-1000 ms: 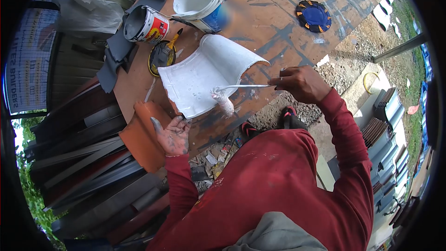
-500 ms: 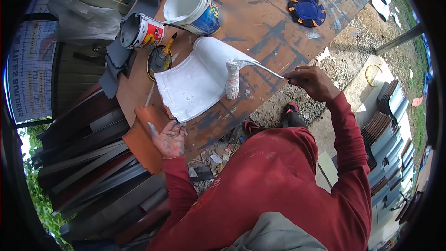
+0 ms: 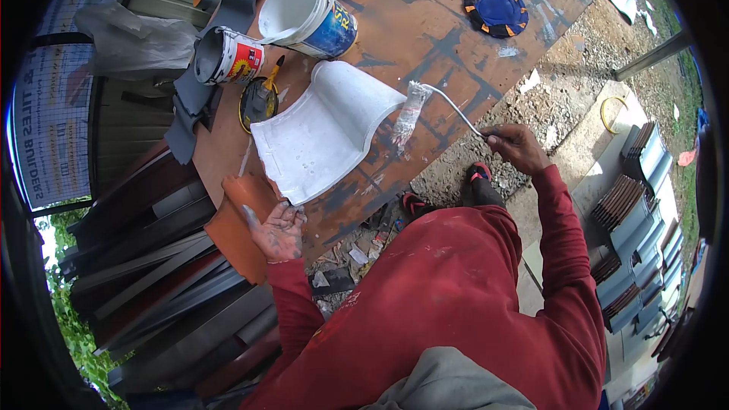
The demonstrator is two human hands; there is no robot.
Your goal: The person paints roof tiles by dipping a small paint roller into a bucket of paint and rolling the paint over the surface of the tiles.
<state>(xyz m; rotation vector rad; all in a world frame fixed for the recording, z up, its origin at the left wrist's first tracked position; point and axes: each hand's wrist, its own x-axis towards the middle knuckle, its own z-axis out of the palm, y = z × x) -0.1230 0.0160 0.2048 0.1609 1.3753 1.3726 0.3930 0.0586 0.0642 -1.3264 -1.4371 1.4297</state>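
Observation:
A curved roof tile [image 3: 323, 133] coated in white lies over the brown table. My left hand [image 3: 278, 232], palm up and smeared with paint, has its fingertips at the tile's lower corner, over an unpainted orange tile [image 3: 247, 220]. In my right hand [image 3: 518, 149] is the end of a thin bent rod, closed in the fingers. At the rod's other end a white-coated paint roller [image 3: 411, 116] hangs just beyond the tile's right edge. Whether the left fingertips grip the white tile is hard to see.
On the table [image 3: 425, 30] stand a white bucket [image 3: 307, 19] and a grey paint can [image 3: 228, 57], with a yellow-handled brush on a round lid [image 3: 259, 102] near them. A blue round object [image 3: 496, 11] lies farther right. Stacked tiles [image 3: 634, 205] stand at the right.
The roller has moved right, across the white tile and past its right edge, as my right hand moved right. My left hand stays at the tile's lower corner.

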